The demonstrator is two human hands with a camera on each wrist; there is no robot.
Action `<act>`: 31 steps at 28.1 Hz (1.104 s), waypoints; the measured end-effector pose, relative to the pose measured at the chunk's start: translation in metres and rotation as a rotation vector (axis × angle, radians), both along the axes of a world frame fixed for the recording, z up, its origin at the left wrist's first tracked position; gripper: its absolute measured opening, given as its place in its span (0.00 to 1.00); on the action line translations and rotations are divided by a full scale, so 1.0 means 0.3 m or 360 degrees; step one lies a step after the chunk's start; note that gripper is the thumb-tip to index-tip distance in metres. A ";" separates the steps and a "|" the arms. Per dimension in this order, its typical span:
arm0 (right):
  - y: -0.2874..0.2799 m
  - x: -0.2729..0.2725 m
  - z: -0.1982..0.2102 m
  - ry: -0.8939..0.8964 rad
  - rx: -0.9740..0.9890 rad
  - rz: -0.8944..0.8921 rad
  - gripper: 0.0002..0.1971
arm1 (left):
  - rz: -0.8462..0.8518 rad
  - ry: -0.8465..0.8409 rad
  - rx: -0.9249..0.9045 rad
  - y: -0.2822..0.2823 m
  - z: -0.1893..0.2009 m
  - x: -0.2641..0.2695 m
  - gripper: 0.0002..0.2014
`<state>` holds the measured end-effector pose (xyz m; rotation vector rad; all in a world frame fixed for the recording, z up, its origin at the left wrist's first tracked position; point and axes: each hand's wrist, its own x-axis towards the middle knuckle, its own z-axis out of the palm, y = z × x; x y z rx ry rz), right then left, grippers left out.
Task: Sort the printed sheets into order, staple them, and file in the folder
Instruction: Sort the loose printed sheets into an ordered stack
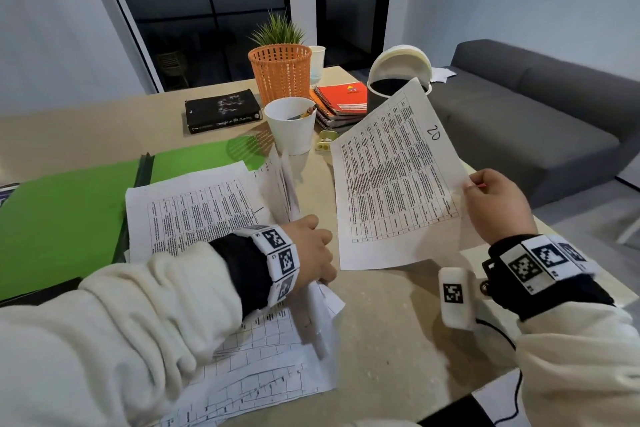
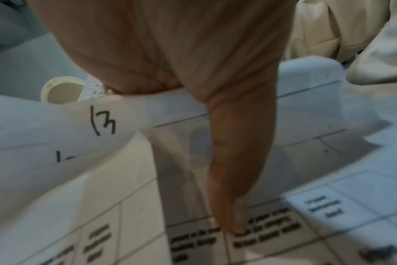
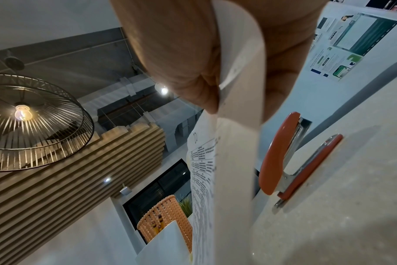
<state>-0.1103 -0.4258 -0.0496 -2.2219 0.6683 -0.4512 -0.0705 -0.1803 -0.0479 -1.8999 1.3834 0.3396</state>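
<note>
My right hand (image 1: 485,194) pinches the right edge of a printed sheet marked "20" (image 1: 391,177) and holds it tilted above the table. In the right wrist view that sheet (image 3: 215,179) curls between thumb and fingers (image 3: 188,75). My left hand (image 1: 320,253) grips a folded bundle of sheets (image 1: 285,191) standing on edge. A page marked "13" (image 2: 102,120) shows in the left wrist view. More printed sheets (image 1: 194,215) lie under my left forearm. An open green folder (image 1: 62,218) lies at the left. An orange stapler (image 3: 290,157) sits on the table, behind the held sheet.
At the back stand a white cup of pencils (image 1: 291,125), an orange basket (image 1: 280,71), a black book (image 1: 221,111), red notebooks (image 1: 341,102) and a white lidded bin (image 1: 398,73). A grey sofa (image 1: 536,114) lies beyond the table's right edge. A small white tagged block (image 1: 453,298) hangs near my right wrist.
</note>
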 end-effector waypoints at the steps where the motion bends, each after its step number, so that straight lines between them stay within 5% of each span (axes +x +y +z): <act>1: 0.001 -0.001 0.000 0.0000 -0.0001 0.0003 0.08 | -0.0024 -0.0027 0.0059 -0.001 -0.002 -0.001 0.18; 6: 0.002 0.000 -0.011 -0.0001 0.0016 0.0027 0.09 | -0.0054 -0.0061 0.0087 0.008 -0.004 -0.007 0.16; 16: 0.000 -0.001 -0.011 -0.0002 0.0042 0.0050 0.09 | 0.0015 -0.0105 -0.0309 0.102 0.046 0.001 0.15; 22: 0.030 0.008 -0.013 0.0066 0.0121 0.0093 0.08 | -0.0036 -0.0127 -0.0796 0.219 0.077 0.030 0.17; 31: 0.167 0.004 -0.038 0.0431 0.0055 0.0541 0.07 | 0.0208 0.0097 -0.1117 0.267 0.056 0.045 0.17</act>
